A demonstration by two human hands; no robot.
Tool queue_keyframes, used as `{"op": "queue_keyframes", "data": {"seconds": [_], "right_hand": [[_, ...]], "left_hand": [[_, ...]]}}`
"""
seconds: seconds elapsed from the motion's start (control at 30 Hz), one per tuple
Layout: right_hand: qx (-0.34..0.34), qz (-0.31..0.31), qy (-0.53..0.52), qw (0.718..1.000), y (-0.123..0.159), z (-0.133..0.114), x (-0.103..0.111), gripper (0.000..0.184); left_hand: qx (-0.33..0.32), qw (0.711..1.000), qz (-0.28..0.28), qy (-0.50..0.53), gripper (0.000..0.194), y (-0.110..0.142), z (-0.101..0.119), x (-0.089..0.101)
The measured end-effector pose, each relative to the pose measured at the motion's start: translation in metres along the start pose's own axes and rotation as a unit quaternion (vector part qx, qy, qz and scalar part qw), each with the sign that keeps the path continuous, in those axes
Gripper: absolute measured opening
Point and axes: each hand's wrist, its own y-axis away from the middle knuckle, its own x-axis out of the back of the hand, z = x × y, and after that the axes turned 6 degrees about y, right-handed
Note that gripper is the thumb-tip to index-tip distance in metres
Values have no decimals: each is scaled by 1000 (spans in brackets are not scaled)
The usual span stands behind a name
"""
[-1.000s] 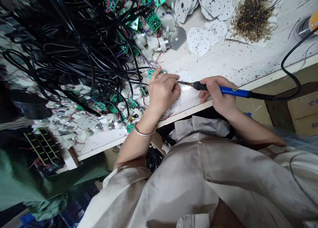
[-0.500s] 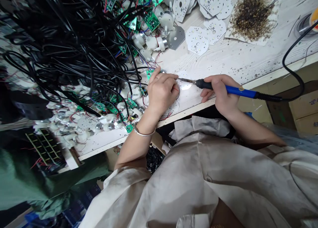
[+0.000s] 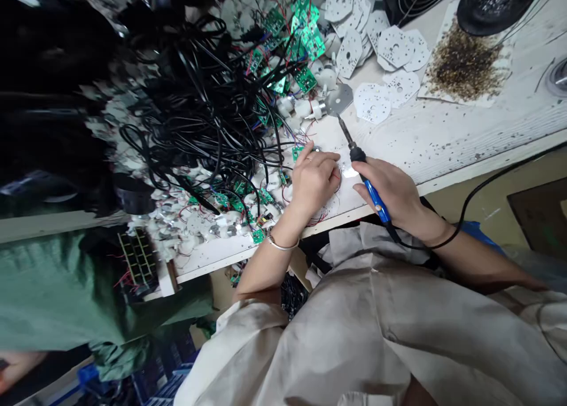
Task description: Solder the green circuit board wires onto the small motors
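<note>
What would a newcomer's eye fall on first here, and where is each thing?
First, probably, the tangle of black cables across the upper left of the view. Next comes the blue-handled soldering iron, in the right hand right of centre. Toward the top lie white boards, with a patch of brown specks to their right.

We find cables (image 3: 212, 108) heaped on the left part of the workbench (image 3: 456, 140), circuit boards (image 3: 312, 42) and motors (image 3: 305, 108) along the heap's right side and towards the front edge. Farther right: LED boards (image 3: 396, 46), then debris (image 3: 465, 64) on a sheet (image 3: 504, 64). Left hand (image 3: 310, 185) near the front edge; right of it, soldering iron (image 3: 357, 154) in the right hand (image 3: 396, 190).
</note>
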Motion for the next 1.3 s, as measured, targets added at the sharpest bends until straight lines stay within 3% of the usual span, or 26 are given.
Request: {"op": "queue_keyframes", "data": {"seconds": [0.13,0.37,0.47,0.67,0.8,0.97,1.1,1.3], "right_hand": [[1,1,49,999,0,-3,1,36],[-28,-28,47,998,2,-3,2,36],[-30,-29,41,998,2,-3,1,37],[-30,-50,33,998,2,-2,2,38],[-31,-54,39,997,2,-2,2,39],[-39,-61,31,997,3,-2,2,39],[-37,-58,38,997,2,-2,1,39],[-80,3,-74,994,7,-2,4,39]], "left_hand": [[-31,999,-29,-21,14,-2,-1,8],[-121,986,-115,-20,21,-3,-8,42],[-131,982,-133,-24,22,-2,-12,43],[-105,990,-94,-13,19,-5,-19,25],[-91,990,-103,-13,20,-7,-21,23],[-38,996,-76,23,19,-5,-13,27],[2,999,-38,38,16,0,-5,18],[32,999,-12,41,16,4,-2,5]]}}
